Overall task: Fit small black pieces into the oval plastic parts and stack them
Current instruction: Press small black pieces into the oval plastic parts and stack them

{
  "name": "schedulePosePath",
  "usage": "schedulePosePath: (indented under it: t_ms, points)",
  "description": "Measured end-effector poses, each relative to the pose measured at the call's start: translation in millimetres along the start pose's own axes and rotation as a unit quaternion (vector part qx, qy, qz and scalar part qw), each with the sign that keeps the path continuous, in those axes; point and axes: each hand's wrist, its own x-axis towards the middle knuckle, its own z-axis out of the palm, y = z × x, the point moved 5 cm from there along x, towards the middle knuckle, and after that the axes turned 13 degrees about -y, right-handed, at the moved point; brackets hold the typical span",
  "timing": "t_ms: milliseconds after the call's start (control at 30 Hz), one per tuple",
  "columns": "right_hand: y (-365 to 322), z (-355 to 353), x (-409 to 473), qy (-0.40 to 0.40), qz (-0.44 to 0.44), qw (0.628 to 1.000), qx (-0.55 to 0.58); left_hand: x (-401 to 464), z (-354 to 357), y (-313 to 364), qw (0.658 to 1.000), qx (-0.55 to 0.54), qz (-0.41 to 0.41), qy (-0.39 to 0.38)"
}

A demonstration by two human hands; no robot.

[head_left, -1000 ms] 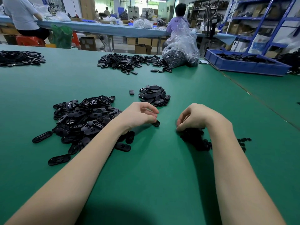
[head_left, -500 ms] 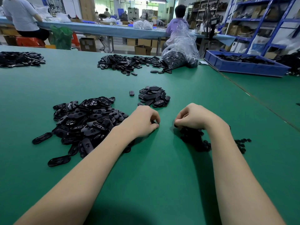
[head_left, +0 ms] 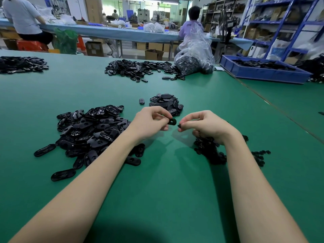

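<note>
My left hand (head_left: 150, 121) pinches a black oval plastic part (head_left: 172, 121) above the green table (head_left: 157, 199); its round hole faces my right hand. My right hand (head_left: 205, 126) pinches a small black piece (head_left: 179, 126) at its fingertips, a short gap from the oval part. A big loose heap of oval parts (head_left: 89, 130) lies under and left of my left wrist. A pile of small black pieces (head_left: 210, 149) sits beneath my right hand, partly hidden by the wrist. A small heap of oval parts (head_left: 166, 102) lies just beyond both hands.
One single oval part (head_left: 141, 101) lies left of the small heap. Farther back are another spread of black parts (head_left: 138, 70), a clear plastic bag of parts (head_left: 194, 58), a blue bin (head_left: 263, 71) at right and a pile at far left (head_left: 21, 64). People sit at a far bench.
Both hands rose off the table from their piles and came together. The left now holds an oval part up, and the right holds a small piece next to it.
</note>
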Motion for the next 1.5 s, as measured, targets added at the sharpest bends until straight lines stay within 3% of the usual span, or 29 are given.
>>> schedulePosePath:
  t_ms: [133,333,1233,1500]
  points:
    - [-4,0,3,0.052,-0.001,0.999,-0.008,0,4,-2,0.991,-0.133,-0.005,-0.021]
    - [-11,1,4,0.094,-0.008,0.996,-0.005,3,4,-6,0.975,-0.217,-0.016,-0.034]
    - [-22,0,3,0.112,-0.025,0.992,-0.051,2,5,-3,0.975,-0.214,-0.017,-0.062]
    - [-13,2,-2,0.065,0.016,0.998,-0.01,1,6,-6,0.958,-0.273,-0.044,-0.082]
